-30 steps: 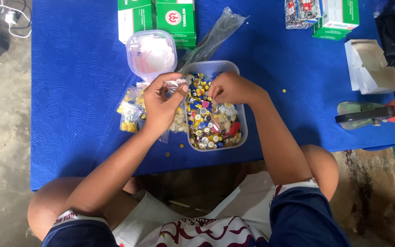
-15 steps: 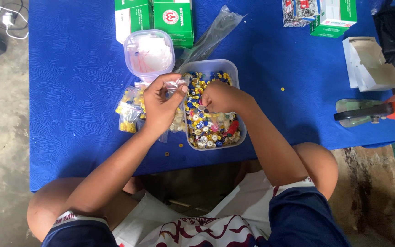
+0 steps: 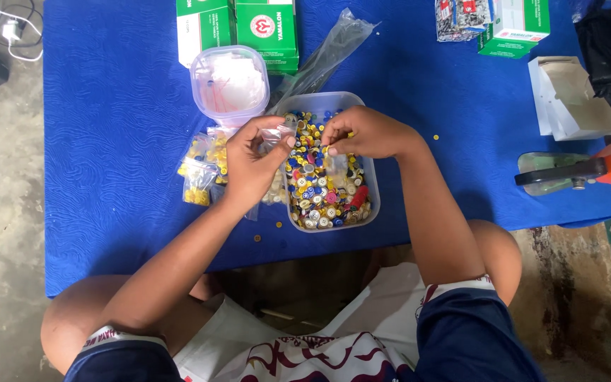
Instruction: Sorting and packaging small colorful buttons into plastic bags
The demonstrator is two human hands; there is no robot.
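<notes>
Centrally, both hands pinching a small clear bag (image 3: pixel 276 145) over button tub (image 3: pixel 369 212), green boxes (image 3: pixel 266 28) behind

Soft, even daylight fills the head view, bright and flat, and the blue textured surface (image 3: pixel 107 141) shows its rippled grain crisply with no harsh glare. Shadows are faint: a mild one sits under the left hand (image 3: pixel 252 166) and right hand (image 3: pixel 365 134), while the gap below the surface's near edge goes noticeably darker. Focus holds sharp across the middle, the clear plastic bag (image 3: pixel 327 53) picks up pale sheen, and the straight edges bow slightly toward the corners from the wide lens.
</notes>
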